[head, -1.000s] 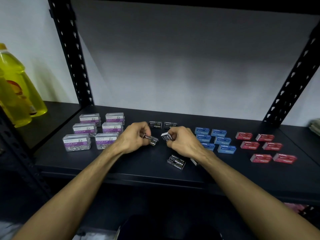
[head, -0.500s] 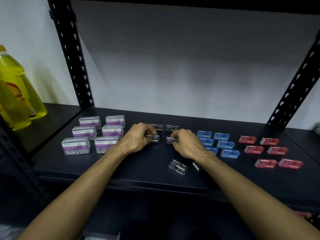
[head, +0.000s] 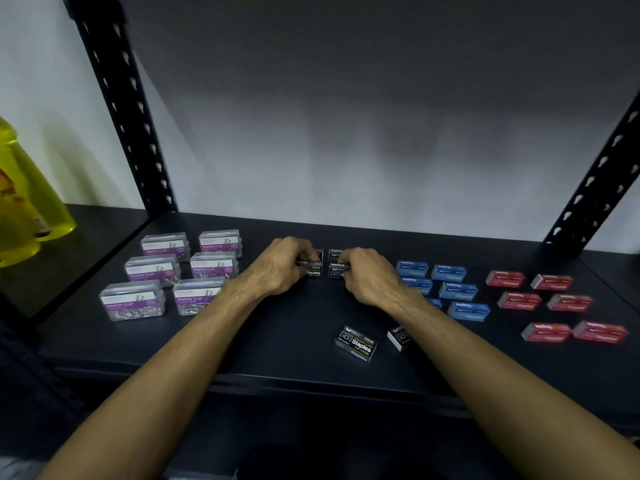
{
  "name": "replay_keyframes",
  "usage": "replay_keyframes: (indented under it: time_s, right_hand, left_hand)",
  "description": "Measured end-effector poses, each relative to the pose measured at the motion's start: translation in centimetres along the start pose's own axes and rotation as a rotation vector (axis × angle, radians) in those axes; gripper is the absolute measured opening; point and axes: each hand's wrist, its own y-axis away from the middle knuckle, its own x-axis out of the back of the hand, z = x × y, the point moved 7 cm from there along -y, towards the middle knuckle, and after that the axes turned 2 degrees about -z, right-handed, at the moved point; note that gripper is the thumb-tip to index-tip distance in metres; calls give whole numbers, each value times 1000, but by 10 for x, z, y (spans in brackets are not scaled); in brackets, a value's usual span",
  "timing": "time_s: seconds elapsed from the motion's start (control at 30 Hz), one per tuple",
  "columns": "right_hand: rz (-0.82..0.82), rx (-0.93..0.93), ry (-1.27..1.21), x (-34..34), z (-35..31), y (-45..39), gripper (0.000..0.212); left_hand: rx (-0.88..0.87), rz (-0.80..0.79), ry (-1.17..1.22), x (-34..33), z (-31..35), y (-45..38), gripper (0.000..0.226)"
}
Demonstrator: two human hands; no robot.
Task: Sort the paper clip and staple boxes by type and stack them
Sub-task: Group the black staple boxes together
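Observation:
On the black shelf [head: 242, 348] my left hand [head: 280, 268] pinches a black staple box [head: 314, 271] set just in front of another black box. My right hand [head: 367, 275] pinches a second black staple box [head: 335, 271], also placed right in front of a black box [head: 334, 253]. Two more black staple boxes lie loose nearer me, one flat [head: 356, 343] and one [head: 399, 337] half hidden under my right forearm. Clear paper clip boxes [head: 154, 266] with purple labels sit in rows at the left. Blue staple boxes [head: 458, 291] and red staple boxes [head: 519, 301] lie in rows at the right.
Yellow bottles [head: 24, 202] stand on the neighbouring shelf at the far left. Black perforated uprights rise at the back left [head: 128, 109] and back right [head: 595, 188]. A white wall closes the back of the shelf.
Both hands carried their black staple boxes away from me and set them down on the shelf just in front of the two back black boxes. The fingers still hold them.

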Motion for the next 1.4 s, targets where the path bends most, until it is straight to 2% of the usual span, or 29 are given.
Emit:
replay_keyframes:
  time_s: [0.13, 0.37, 0.63, 0.77, 0.9, 1.2, 1.3, 1.4]
  right_hand:
    - [2, 0, -3, 0, 1, -1, 21]
    - [26, 9, 1, 6, -1, 6, 41]
    - [160, 27, 10, 35, 7, 33, 37]
    - [182, -7, -55, 50, 17, 58, 30]
    - [186, -3, -110, 52, 30, 91, 27]
    - [15, 103, -22, 30, 47, 139, 44]
    - [5, 88, 5, 25, 49, 141, 43]
    - [17, 79, -7, 21, 52, 142, 42]
  left_hand:
    - [-13, 17, 9, 1, -1, 1, 23]
    - [-42, 114, -23, 14, 2, 8, 26]
    - [-91, 261, 2, 36, 20, 33, 22]
    - [-146, 200, 75, 25, 38, 54, 18]
    - [-149, 35, 154, -7, 48, 70, 19]
    - [-174, -178, 117, -51, 54, 85, 45]
    - [-177, -198, 115, -57, 57, 87, 42]
    - [-166, -150, 142, -60, 57, 91, 32]
